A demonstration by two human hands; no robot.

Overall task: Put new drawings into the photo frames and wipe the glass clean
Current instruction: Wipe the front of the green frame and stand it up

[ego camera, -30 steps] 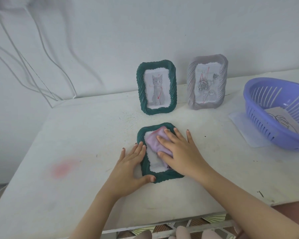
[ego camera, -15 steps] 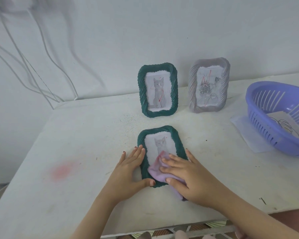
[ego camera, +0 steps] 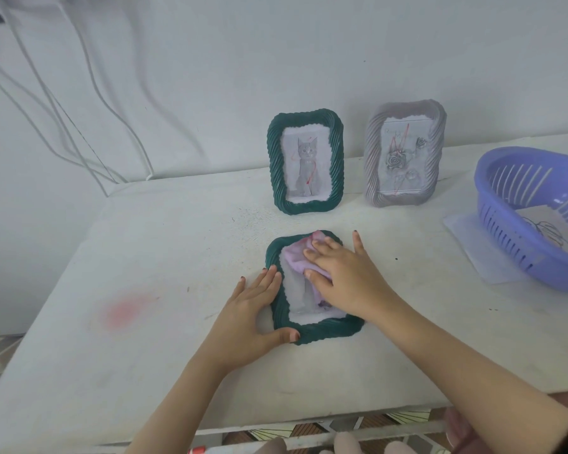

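— On the tabletop (ego camera: 164, 257), what lies flat?
— A green frame (ego camera: 312, 332), right near the front. The right hand (ego camera: 345, 276) lies flat on a pale purple cloth (ego camera: 295, 257) and presses it on the glass, at the top part of the frame. The fingers are spread out, not curled in a fist.
— And the other one?
— The left hand (ego camera: 253, 309) is open too. It rests on the tabletop and touches the frame's left side, with the thumb on the bottom edge.
— What stands at the back?
— A second green frame (ego camera: 305, 160) with a grey cat picture, upright by the wall. Beside it stands a grey frame (ego camera: 405, 152) with roses. A purple basket (ego camera: 518, 231) sits far right, with a drawing (ego camera: 545, 229) inside.
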